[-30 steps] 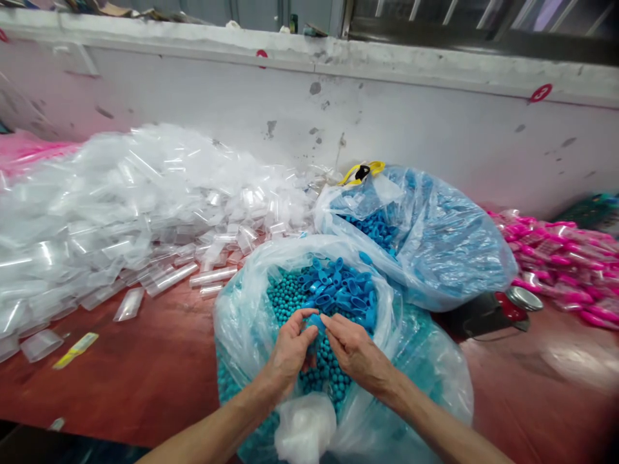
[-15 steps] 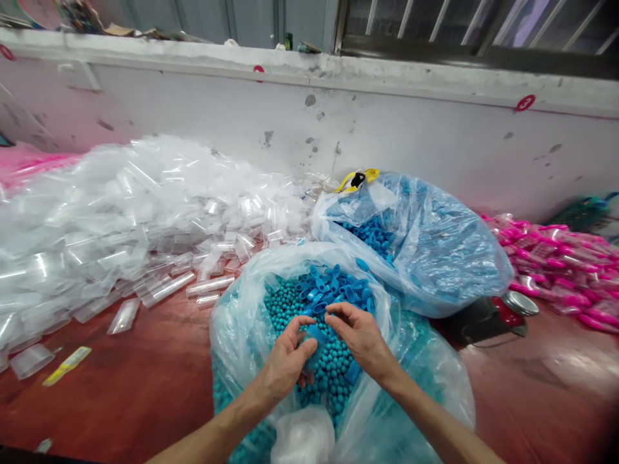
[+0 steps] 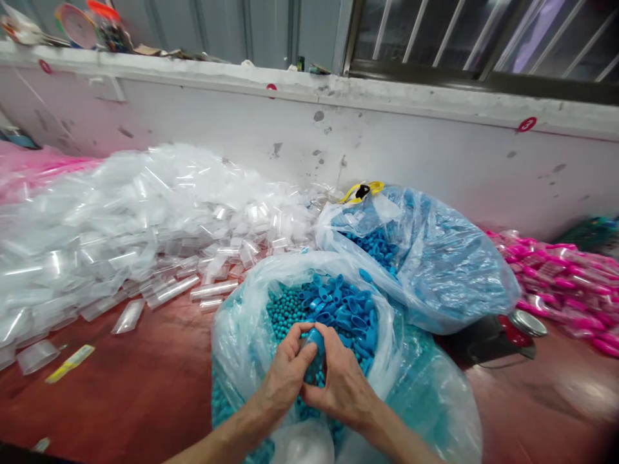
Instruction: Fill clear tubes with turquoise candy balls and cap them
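Both hands meet above an open plastic bag (image 3: 235, 335) that holds small teal balls (image 3: 285, 308) and blue spoon-shaped pieces (image 3: 355, 303). Between them is a clear tube with a blue top (image 3: 316, 351). My left hand (image 3: 287, 367) wraps its fingers and thumb round the tube from the left. My right hand (image 3: 341, 380) closes on the same tube from the right, its fingertips at the blue top. The palms hide part of the tube, and its contents are hard to make out.
Clear plastic tubes (image 3: 159, 219) are heaped at the left. Behind, to the right, lies a second bag of blue pieces (image 3: 445, 258). A dark and red object with a metal lid (image 3: 529, 322) stands near pink packed pieces (image 3: 570, 277) at the right.
My right hand has come down and left from above the blue pieces and closed on the tube. My left hand still holds it. The camera view has shifted slightly.
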